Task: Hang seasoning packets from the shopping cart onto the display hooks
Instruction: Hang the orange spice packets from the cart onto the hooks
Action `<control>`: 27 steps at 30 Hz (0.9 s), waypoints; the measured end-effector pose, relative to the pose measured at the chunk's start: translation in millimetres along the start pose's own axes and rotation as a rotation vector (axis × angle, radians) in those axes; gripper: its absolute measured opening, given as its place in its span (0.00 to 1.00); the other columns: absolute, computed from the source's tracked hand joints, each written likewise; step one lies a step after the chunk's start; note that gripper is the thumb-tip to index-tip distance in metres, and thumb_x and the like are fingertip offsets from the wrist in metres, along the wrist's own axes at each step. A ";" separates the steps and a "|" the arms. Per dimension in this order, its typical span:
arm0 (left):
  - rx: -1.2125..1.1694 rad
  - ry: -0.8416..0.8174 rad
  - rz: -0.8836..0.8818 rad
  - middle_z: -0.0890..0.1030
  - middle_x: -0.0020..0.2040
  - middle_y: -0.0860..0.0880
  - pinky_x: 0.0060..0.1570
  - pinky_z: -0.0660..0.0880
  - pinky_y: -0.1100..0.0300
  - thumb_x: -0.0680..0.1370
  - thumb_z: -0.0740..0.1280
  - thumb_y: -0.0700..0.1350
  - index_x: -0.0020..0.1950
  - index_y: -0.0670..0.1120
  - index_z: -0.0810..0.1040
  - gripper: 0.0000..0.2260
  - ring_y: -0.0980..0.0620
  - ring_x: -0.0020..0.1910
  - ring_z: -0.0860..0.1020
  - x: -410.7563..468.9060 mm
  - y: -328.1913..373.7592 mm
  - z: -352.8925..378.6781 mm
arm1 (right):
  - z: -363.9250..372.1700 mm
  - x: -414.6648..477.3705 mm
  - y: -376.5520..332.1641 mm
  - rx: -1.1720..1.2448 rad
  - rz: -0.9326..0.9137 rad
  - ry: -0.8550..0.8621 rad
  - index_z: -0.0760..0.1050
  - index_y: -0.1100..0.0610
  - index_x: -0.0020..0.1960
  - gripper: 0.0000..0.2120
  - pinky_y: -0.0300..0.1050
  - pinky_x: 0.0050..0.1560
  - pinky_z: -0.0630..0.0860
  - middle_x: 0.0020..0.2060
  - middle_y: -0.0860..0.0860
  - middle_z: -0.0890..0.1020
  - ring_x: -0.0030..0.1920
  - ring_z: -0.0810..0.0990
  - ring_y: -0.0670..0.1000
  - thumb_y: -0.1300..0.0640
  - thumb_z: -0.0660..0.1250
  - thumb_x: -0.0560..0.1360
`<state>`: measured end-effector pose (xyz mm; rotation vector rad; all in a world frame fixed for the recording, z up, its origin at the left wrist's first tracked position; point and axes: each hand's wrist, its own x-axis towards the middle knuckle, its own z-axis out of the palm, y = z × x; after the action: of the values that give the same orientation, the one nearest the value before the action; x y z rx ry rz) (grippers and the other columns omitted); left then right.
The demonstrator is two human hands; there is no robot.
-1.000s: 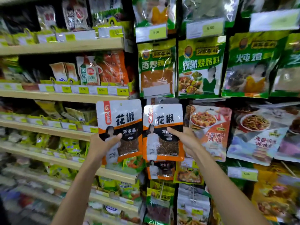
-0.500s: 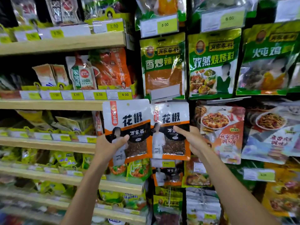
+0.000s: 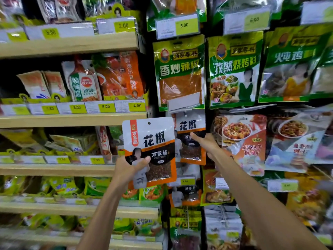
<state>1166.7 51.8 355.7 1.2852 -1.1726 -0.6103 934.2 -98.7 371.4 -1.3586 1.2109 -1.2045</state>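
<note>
My left hand [image 3: 128,167] grips the lower left corner of a white, orange and black seasoning packet [image 3: 153,141], held upright in front of the shelf end. My right hand [image 3: 207,144] pinches the right side of a second, identical packet [image 3: 189,127], which is up at the display hook [image 3: 182,110] under the green chilli packet; its hang hole sits at the hook. The left packet overlaps the left edge of the right one. The shopping cart is out of view.
Green seasoning packets [image 3: 234,69] hang above, and red meal-sauce packets [image 3: 241,139] hang just to the right. Wooden shelves [image 3: 72,120] with price tags and sauce pouches fill the left. More packets hang below the hands.
The right packet has moved up and back toward the hook under the green packet. The left packet has shifted right and now overlaps it. The camera has tilted slightly.
</note>
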 end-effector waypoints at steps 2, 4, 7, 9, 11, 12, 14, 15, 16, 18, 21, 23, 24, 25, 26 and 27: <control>-0.020 -0.033 -0.050 0.62 0.23 0.51 0.34 0.69 0.49 0.67 0.77 0.45 0.34 0.34 0.70 0.19 0.59 0.25 0.69 0.3 -6.3 5.9 | -1.5 -8.6 6.3 -0.077 -0.017 0.037 0.71 0.64 0.65 0.24 0.55 0.64 0.72 0.61 0.58 0.78 0.62 0.75 0.59 0.50 0.69 0.75; -0.044 -0.096 -0.075 0.62 0.22 0.55 0.31 0.68 0.56 0.68 0.76 0.46 0.26 0.45 0.71 0.16 0.58 0.23 0.67 0.2 -11.7 11.7 | -2.9 -26.0 16.5 -0.198 -0.078 0.135 0.67 0.63 0.67 0.25 0.52 0.63 0.71 0.62 0.56 0.75 0.64 0.73 0.57 0.50 0.67 0.77; -0.043 -0.167 -0.081 0.63 0.20 0.57 0.29 0.66 0.63 0.70 0.75 0.43 0.20 0.53 0.64 0.25 0.59 0.21 0.66 0.9 -21.2 24.4 | -2.1 -62.7 33.5 -0.178 -0.280 0.284 0.69 0.58 0.64 0.17 0.46 0.60 0.73 0.58 0.51 0.76 0.61 0.75 0.52 0.51 0.64 0.78; -0.062 -0.187 -0.091 0.60 0.21 0.57 0.31 0.63 0.60 0.69 0.76 0.45 0.22 0.53 0.60 0.26 0.57 0.22 0.64 1.1 -23.1 35.6 | 2.4 -83.9 33.0 -0.033 -0.264 0.170 0.73 0.52 0.59 0.17 0.36 0.55 0.73 0.54 0.44 0.78 0.58 0.77 0.46 0.43 0.64 0.75; -0.094 -0.226 -0.085 0.59 0.22 0.57 0.32 0.61 0.60 0.67 0.76 0.47 0.22 0.53 0.59 0.26 0.57 0.23 0.63 1.5 -21.7 48.4 | 7.4 -92.4 28.8 0.125 -0.158 -0.006 0.77 0.52 0.56 0.22 0.39 0.57 0.74 0.53 0.46 0.81 0.57 0.78 0.46 0.38 0.65 0.70; -0.105 -0.245 -0.076 0.60 0.23 0.57 0.32 0.62 0.61 0.67 0.76 0.47 0.22 0.53 0.60 0.25 0.57 0.23 0.63 1.1 -20.4 54.4 | 8.6 -92.9 27.5 0.149 -0.123 -0.052 0.78 0.53 0.54 0.23 0.44 0.58 0.75 0.53 0.49 0.83 0.57 0.80 0.47 0.37 0.66 0.69; -0.126 -0.291 -0.051 0.65 0.21 0.58 0.30 0.65 0.65 0.68 0.76 0.46 0.21 0.53 0.65 0.23 0.60 0.22 0.67 -0.7 -15.5 64.5 | 8.2 -93.0 24.1 0.171 -0.101 -0.066 0.80 0.56 0.52 0.22 0.49 0.60 0.75 0.50 0.51 0.84 0.54 0.81 0.48 0.40 0.69 0.69; -0.136 -0.310 -0.039 0.68 0.21 0.59 0.29 0.67 0.68 0.69 0.76 0.45 0.22 0.54 0.70 0.20 0.63 0.23 0.69 -2.3 -11.5 68.0 | 6.7 -92.1 23.6 0.187 -0.099 -0.056 0.80 0.57 0.50 0.20 0.50 0.59 0.76 0.49 0.51 0.85 0.53 0.82 0.49 0.41 0.70 0.69; -0.138 -0.324 -0.025 0.71 0.22 0.59 0.28 0.68 0.71 0.70 0.75 0.45 0.23 0.55 0.74 0.17 0.64 0.24 0.71 -3.8 -5.8 70.1 | 4.7 -91.3 23.4 0.206 -0.100 -0.044 0.80 0.58 0.49 0.20 0.50 0.58 0.76 0.48 0.51 0.85 0.52 0.83 0.50 0.42 0.70 0.69; -0.068 -0.330 0.013 0.74 0.25 0.59 0.30 0.68 0.71 0.71 0.74 0.48 0.30 0.51 0.79 0.10 0.63 0.26 0.72 -3.6 6.8 69.0 | -1.0 -89.6 23.4 0.236 -0.108 -0.021 0.81 0.57 0.47 0.19 0.46 0.52 0.78 0.45 0.49 0.86 0.50 0.84 0.49 0.42 0.71 0.67; 0.146 -0.104 0.222 0.80 0.33 0.61 0.35 0.71 0.71 0.74 0.71 0.50 0.42 0.48 0.82 0.07 0.64 0.32 0.77 7.7 25.7 56.8 | -10.4 -83.9 22.6 0.245 -0.105 -0.003 0.80 0.56 0.47 0.19 0.40 0.46 0.76 0.43 0.48 0.86 0.47 0.84 0.46 0.42 0.71 0.67; 0.317 0.225 0.487 0.81 0.39 0.59 0.40 0.72 0.71 0.77 0.68 0.48 0.49 0.46 0.82 0.07 0.61 0.38 0.80 18.3 42.8 42.0 | -15.0 -79.4 22.7 0.231 -0.106 0.008 0.80 0.57 0.48 0.19 0.40 0.46 0.76 0.44 0.48 0.86 0.47 0.84 0.46 0.43 0.71 0.68; 0.416 0.383 0.632 0.81 0.41 0.55 0.40 0.71 0.70 0.78 0.67 0.45 0.51 0.43 0.81 0.07 0.57 0.38 0.79 24.5 50.7 35.0 | -16.0 -77.3 22.3 0.221 -0.110 0.014 0.80 0.58 0.48 0.19 0.40 0.47 0.77 0.43 0.49 0.86 0.47 0.84 0.47 0.43 0.71 0.68; 0.518 0.507 0.763 0.82 0.41 0.50 0.40 0.68 0.71 0.78 0.66 0.43 0.51 0.42 0.81 0.07 0.54 0.38 0.78 32.7 55.6 29.2 | -16.4 -75.3 21.9 0.212 -0.114 0.018 0.80 0.58 0.47 0.18 0.40 0.47 0.77 0.43 0.49 0.86 0.46 0.84 0.47 0.43 0.71 0.68; 0.620 0.584 0.867 0.82 0.41 0.47 0.38 0.67 0.69 0.78 0.65 0.42 0.51 0.40 0.80 0.07 0.51 0.39 0.78 42.2 58.4 24.9 | -16.1 -73.3 21.2 0.209 -0.116 0.020 0.80 0.58 0.46 0.18 0.40 0.47 0.77 0.43 0.49 0.86 0.45 0.84 0.46 0.43 0.71 0.68; 0.718 0.616 0.940 0.82 0.43 0.44 0.38 0.68 0.67 0.79 0.64 0.42 0.52 0.39 0.80 0.08 0.48 0.41 0.78 51.2 60.1 21.2 | -15.5 -71.0 20.1 0.209 -0.118 0.019 0.80 0.58 0.46 0.19 0.41 0.47 0.77 0.42 0.49 0.86 0.45 0.84 0.46 0.42 0.71 0.68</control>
<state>1150.6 12.7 425.7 1.1654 -1.3146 0.9080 914.4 -30.3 346.8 -1.2790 0.9981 -1.3886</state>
